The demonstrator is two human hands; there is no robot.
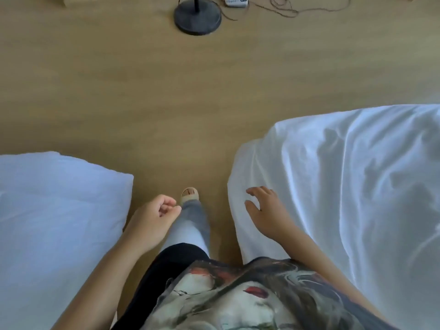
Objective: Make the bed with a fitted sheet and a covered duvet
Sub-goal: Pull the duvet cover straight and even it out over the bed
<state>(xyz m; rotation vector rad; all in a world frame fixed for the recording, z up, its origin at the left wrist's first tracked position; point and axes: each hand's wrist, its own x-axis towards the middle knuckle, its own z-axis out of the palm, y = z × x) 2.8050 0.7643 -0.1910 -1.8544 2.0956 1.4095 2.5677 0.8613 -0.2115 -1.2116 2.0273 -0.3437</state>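
On the right, a bed corner is draped in a thin, wrinkled white sheet (345,186) whose edge hangs down toward the floor. A puffy white duvet (52,210) lies at the left. I stand in the gap between them. My right hand (266,210) hovers at the sheet's hanging edge with its fingers spread and relaxed, holding nothing. My left hand (152,217) hangs beside the duvet's corner, fingers loosely curled around nothing.
Light wooden floor (166,91) stretches ahead. A black round lamp base (197,17) stands at the far middle, with a white power strip (237,1) and a thin cable (285,8) beside it. My foot (189,195) is on the floor between bed and duvet.
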